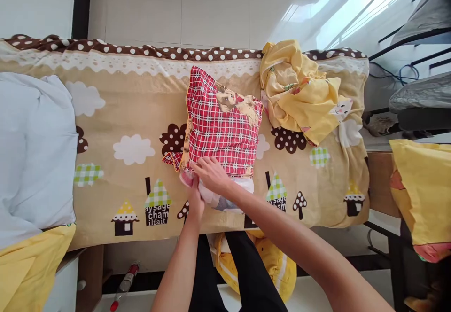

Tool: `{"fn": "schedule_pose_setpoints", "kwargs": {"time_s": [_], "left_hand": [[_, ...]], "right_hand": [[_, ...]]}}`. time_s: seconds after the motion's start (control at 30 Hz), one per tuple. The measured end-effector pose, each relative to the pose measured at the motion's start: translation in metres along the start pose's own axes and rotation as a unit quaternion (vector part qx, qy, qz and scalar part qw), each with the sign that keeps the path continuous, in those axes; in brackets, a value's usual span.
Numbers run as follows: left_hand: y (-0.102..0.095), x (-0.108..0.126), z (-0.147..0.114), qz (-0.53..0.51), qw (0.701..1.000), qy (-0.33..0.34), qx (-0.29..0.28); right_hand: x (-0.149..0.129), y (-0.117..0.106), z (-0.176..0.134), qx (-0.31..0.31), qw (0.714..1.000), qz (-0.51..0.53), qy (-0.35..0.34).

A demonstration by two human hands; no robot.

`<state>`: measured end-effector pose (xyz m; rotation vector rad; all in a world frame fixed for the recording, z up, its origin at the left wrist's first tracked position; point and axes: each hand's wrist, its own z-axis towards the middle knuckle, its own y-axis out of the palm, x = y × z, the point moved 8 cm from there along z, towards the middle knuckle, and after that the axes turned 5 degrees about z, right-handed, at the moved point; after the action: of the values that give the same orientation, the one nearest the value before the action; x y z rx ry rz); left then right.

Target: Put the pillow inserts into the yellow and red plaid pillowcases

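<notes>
A red plaid pillowcase (221, 136) with a dog picture lies on the bed, partly over a pillow (243, 187) whose pale end sticks out on the near side. My left hand (196, 199) is closed at the near left corner, where a pink-and-white bit of the pillow shows; its fingertips are partly hidden. Just to its right, my right hand (213, 175) reaches across the pillow, its fingers closed on the pillowcase's open edge. A loose flap of plaid cloth sticks out left of the hands.
Beneath everything is a beige patterned bedsheet (105, 119). Crumpled yellow bedding (303, 96) lies at the far right, and a white pillow (35, 147) at the left. A yellow cloth (423, 190) hangs at the right. A plastic bottle (127, 281) lies on the floor.
</notes>
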<state>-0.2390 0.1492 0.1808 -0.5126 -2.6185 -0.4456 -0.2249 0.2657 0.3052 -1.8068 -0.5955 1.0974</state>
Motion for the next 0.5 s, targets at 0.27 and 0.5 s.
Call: {"fn": "schedule_pose_setpoints", "kwargs": {"time_s": [0.27, 0.5], "left_hand": [[-0.062, -0.09, -0.042, -0.063, 0.989, -0.132, -0.026], [0.035, -0.118, -0.028, -0.11, 0.98, -0.161, -0.041]], "right_hand": [[0.161, 0.038, -0.163, 0.104, 0.881, -0.025, 0.462], [0.142, 0.072, -0.141, -0.142, 0.919, 0.049, 0.364]]}}
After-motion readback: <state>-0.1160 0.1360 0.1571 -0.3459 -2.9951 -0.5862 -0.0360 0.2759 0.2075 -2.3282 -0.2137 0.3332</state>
